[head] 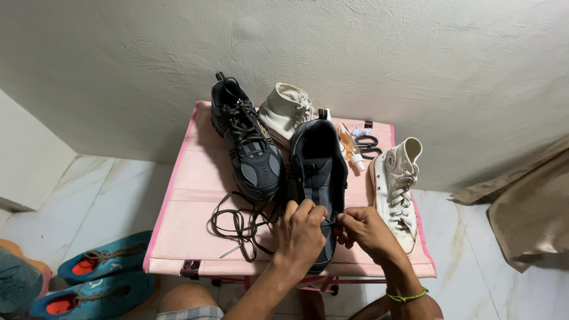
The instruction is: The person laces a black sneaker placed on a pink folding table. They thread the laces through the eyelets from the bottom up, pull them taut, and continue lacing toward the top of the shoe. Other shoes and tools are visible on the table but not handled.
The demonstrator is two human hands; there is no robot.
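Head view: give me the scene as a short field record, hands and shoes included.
surface: pink folding table against a white wall
left hand: gripping the toe end of the unlaced dark shoe
right hand: pinching at the same shoe's toe end
loose lace: dark, coiled on the table left of the hands
laced dark shoe: lying beside the unlaced one
white high-tops: one on its side at right, one at the back
scissors: black, at the back
floor: blue shoes with orange insides at lower left
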